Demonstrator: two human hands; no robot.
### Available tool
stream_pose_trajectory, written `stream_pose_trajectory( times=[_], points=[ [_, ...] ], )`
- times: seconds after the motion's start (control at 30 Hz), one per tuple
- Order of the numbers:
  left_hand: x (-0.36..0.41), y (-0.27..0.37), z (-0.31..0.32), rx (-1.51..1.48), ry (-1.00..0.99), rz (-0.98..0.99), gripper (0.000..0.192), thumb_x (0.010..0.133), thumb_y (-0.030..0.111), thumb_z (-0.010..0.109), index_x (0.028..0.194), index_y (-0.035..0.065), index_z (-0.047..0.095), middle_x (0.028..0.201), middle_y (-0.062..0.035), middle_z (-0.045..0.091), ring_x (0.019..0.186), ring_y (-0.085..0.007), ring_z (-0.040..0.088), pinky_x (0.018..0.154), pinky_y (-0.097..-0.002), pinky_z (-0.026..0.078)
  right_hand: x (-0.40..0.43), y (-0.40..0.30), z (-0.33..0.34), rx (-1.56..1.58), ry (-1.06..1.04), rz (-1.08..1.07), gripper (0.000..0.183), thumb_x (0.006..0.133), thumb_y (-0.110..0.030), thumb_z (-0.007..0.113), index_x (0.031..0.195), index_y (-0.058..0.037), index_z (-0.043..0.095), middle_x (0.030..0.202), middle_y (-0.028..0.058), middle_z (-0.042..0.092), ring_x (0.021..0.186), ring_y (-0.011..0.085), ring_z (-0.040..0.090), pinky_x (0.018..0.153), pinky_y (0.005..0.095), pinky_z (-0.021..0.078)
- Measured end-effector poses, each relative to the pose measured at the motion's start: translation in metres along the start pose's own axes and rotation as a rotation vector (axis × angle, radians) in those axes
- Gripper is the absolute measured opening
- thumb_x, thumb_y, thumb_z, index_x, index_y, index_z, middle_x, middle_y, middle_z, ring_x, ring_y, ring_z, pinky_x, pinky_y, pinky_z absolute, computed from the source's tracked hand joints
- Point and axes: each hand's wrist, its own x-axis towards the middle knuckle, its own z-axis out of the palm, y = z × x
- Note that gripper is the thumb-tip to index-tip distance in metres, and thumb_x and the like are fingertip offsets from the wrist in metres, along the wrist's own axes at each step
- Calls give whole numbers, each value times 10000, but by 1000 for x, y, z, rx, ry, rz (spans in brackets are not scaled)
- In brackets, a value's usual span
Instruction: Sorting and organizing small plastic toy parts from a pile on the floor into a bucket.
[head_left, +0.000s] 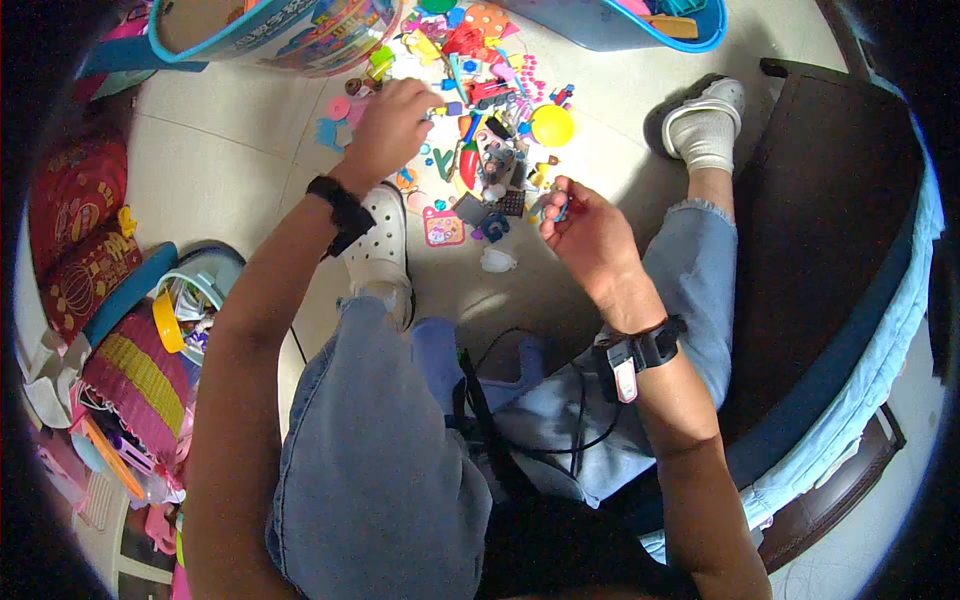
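My left hand (394, 124) hovers over the left side of a spread of small toys on the floor. Its fingers are bent and I cannot tell whether they hold anything; a small purple-and-yellow piece (450, 109) lies by the fingertips. With its palm turned up, my right hand (592, 236) pinches a small bluish piece (561, 208), largely covered by the fingers. Between the hands lie a red chili-pepper toy (469, 166), a red toy vehicle (491, 95), a yellow round dish (552, 125), pink beads (531, 75) and a pink picture card (444, 226).
Two blue-rimmed tubs, a printed one (315, 37) and a plain blue one (615, 26), stand beyond the toys. To the left are a small bucket (196, 289) of toys and a woven purple-and-yellow bag (139, 379). Dark furniture (821, 217) borders the right side.
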Motion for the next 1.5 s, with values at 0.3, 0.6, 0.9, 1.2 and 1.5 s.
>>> stream_pose_trajectory(
  times=[0.3, 0.6, 0.9, 1.2, 1.5],
  points=[
    [70, 27, 48, 283, -239, 303, 508, 780, 114, 685, 1268, 173, 554, 1310, -62, 512, 1261, -279, 444, 1043, -426, 369, -13, 8, 14, -138, 23, 4, 218, 1002, -236, 447, 1047, -87, 600, 895, 40, 635, 826, 170, 604, 758, 316, 492],
    [14, -12, 15, 129, -100, 73, 135, 789, 42, 565, 918, 64, 597, 929, -114, 584, 884, -321, 574, 804, -419, 464, -24, 2, 23, -102, 17, 1, 222, 997, -235, 447, 1063, -89, 601, 868, 30, 633, 801, 165, 605, 762, 317, 487],
    [59, 31, 53, 67, -89, 342, 112, 747, 88, 636, 846, 47, 600, 857, -101, 544, 883, -313, 560, 783, -419, 464, -22, 13, 21, -112, 2, 18, 223, 996, -230, 446, 1072, -92, 603, 865, 21, 626, 799, 155, 600, 753, 312, 481],
    [43, 37, -19, -840, -275, -379, 189, 929, 205, 614, 921, 16, 630, 840, -9, 632, 805, -78, 576, 759, -244, 459, -23, 9, 24, -101, 5, 4, 232, 993, -234, 450, 1082, -88, 605, 875, 29, 638, 802, 161, 609, 752, 312, 480],
    [32, 86, -46, -635, -160, -282, 190, 920, 156, 603, 1045, 20, 650, 906, -55, 705, 851, -116, 646, 770, -269, 508, -19, 9, 26, -81, -64, -33, 183, 962, -212, 529, 1093, -107, 601, 935, 32, 676, 855, 159, 642, 773, 305, 489]
  ],
)
